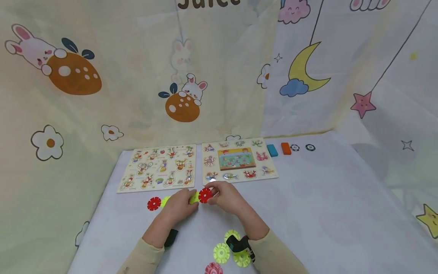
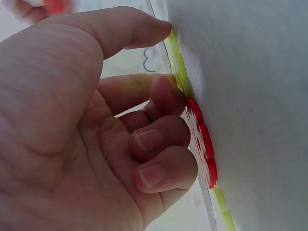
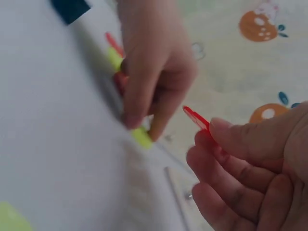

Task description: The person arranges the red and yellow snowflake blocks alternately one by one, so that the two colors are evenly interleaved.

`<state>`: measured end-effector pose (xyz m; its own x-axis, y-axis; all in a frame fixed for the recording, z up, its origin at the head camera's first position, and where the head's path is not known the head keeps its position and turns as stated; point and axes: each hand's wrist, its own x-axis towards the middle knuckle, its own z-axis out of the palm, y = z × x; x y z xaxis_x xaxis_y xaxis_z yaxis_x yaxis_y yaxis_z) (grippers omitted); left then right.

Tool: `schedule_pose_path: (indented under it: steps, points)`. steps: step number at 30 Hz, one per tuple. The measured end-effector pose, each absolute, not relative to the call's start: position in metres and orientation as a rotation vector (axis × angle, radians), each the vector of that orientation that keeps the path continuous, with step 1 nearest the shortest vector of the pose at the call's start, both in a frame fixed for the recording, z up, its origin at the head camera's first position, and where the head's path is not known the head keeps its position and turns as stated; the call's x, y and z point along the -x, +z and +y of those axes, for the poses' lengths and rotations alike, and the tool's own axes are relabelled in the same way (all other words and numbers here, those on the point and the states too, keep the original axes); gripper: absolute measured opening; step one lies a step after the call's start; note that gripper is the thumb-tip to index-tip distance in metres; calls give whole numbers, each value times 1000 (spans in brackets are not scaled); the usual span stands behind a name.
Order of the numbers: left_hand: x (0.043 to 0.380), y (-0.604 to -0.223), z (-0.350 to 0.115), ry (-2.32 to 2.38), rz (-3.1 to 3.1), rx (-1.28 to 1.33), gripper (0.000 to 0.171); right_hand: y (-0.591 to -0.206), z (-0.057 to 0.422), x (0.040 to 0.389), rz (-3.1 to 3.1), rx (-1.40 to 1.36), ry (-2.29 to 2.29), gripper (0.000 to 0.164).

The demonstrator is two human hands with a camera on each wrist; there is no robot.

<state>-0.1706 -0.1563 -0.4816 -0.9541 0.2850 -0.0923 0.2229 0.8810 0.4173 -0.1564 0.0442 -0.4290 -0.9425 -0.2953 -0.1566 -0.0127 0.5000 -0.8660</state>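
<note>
Red disc (image 1: 205, 195): centre of the head view; apart from the disc row (image 2: 207, 139) in the right wrist view; round, no long axis, edge pointing upper left there.
Right hand (image 1: 226, 196): pinches the red disc.
Left hand (image 1: 179, 205): pinches the row's yellow disc (image 1: 194, 198).
Row axis: left to right in the head view, rising slightly rightward.
Notches: if misaligned, a push might slip or buckle the row.

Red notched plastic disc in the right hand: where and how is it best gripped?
The red disc is probably best pinched at its right rim, from the right, thumb and fingers on opposite faces, as the right hand does: it is thin and flat, leaving its left rim free, facing the yellow-green notched disc in the left hand.
</note>
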Motion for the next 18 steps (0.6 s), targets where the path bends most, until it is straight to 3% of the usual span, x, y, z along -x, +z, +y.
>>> schedule_pose_path:
  steps: [8,18]
  points:
    - [171,-480,-156,574,2921,-412,52,-470,38,163,2650,194,-1274,39]
    - [170,-480,-156,529,2956,-415,53,-478,36,163,2836,155,-1011,39]
